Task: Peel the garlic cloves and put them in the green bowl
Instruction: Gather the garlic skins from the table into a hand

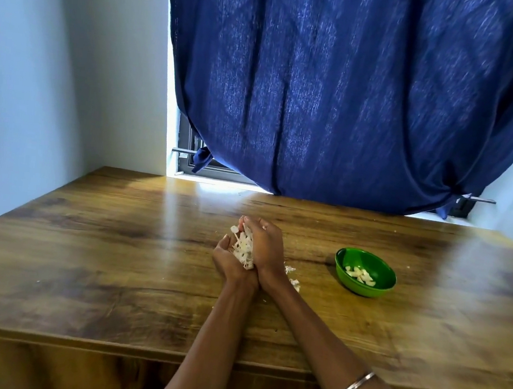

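A wood-grain desk (120, 244) stands against pale walls, under a dark blue curtain (351, 94) covering a window. Left of the green bowl (377, 285), which holds peeled garlic cloves (360, 275), the left hand (227, 261) and right hand (264, 246) cup together, grasping a clump of garlic skins (244, 247). More skins (293, 276) lie between hands and bowl.

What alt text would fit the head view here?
Both hands, left hand and right hand, cup a heap of papery garlic skins above a wooden table. Peeled cloves lie in a green bowl to the right.
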{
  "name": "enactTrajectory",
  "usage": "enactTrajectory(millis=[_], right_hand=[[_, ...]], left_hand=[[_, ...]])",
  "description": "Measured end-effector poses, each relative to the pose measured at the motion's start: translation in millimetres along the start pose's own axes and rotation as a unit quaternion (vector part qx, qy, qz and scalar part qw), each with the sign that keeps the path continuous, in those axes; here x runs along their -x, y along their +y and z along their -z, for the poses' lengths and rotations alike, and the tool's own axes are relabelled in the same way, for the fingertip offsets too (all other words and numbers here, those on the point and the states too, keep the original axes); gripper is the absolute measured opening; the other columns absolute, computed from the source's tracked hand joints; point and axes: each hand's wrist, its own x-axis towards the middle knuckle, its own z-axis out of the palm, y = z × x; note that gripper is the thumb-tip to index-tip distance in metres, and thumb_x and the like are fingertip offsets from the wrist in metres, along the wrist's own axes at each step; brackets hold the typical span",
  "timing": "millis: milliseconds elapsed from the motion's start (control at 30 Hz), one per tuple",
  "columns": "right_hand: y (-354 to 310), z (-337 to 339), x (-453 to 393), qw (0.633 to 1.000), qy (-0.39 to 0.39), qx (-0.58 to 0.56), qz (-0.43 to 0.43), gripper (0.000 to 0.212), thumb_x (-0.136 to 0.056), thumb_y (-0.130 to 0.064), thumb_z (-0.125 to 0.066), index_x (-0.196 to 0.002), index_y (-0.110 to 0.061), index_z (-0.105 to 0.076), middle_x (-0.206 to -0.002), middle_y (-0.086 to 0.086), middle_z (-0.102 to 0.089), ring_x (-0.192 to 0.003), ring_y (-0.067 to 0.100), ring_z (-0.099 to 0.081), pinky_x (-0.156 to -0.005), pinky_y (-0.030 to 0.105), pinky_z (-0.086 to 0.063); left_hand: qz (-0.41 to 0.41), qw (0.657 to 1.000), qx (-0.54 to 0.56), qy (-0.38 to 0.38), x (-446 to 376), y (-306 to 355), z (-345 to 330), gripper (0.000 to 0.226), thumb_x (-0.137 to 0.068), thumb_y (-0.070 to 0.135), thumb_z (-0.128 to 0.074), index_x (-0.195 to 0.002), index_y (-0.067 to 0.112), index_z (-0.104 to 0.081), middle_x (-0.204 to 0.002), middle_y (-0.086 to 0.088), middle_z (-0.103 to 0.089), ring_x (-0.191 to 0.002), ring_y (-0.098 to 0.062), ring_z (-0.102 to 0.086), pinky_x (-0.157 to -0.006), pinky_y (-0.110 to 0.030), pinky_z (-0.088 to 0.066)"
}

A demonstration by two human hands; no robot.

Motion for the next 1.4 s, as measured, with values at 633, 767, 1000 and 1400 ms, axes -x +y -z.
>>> enactTrajectory(millis=[633,767,1000,1400], right_hand=[[5.0,-4.2,7.0,0.989,0.098,0.066,0.089,0.013,-0.08,-0.018,-0.081,-0.082,-0.016,-0.068,-0.081,-0.002,-0.074,-0.078,0.013,-0.072,-0.077,0.04,-0.061],[8.1,-2.8,7.6,0.99,0.081,0.06,0.102,0.018,-0.076,0.002,-0.073,-0.085,-0.013,-0.069,-0.084,-0.002,-0.074,-0.081,0.011,-0.071,-0.077,0.034,-0.061],[2.7,-3.4,12.3,0.989,0.075,-0.029,0.124,0.017,-0.094,-0.004,-0.057,-0.088,-0.006,-0.073,-0.082,0.005,-0.075,-0.08,0.022,-0.073,-0.074,0.037,-0.061],[-0.4,-3.5,15.1,0.985,0.083,0.024,0.147,0.036,-0.081,0.0,-0.073,-0.099,-0.031,-0.072,-0.097,-0.006,-0.074,-0.086,0.008,-0.071,-0.077,0.027,-0.06]], left_hand=[[0.024,0.993,-0.041,-0.106,-1.0,9.4,0.8,0.026,-0.099,0.013,-0.044,-0.097,0.004,-0.068,-0.085,-0.008,-0.07,-0.078,-0.021,-0.069,-0.078,-0.031,-0.057],[0.019,0.993,-0.059,-0.104,-2.3,8.4,1.4,0.022,-0.096,0.009,-0.046,-0.091,0.006,-0.068,-0.082,-0.007,-0.068,-0.074,-0.019,-0.068,-0.071,-0.029,-0.058],[0.013,0.997,-0.023,-0.077,-1.0,10.6,1.8,0.039,-0.097,0.009,-0.039,-0.074,0.003,-0.069,-0.07,-0.008,-0.069,-0.061,-0.019,-0.068,-0.058,-0.024,-0.058],[0.009,0.997,0.028,-0.065,4.3,13.6,-0.2,0.036,-0.096,0.009,-0.038,-0.086,-0.001,-0.071,-0.084,-0.016,-0.072,-0.076,-0.027,-0.071,-0.08,-0.034,-0.057]])
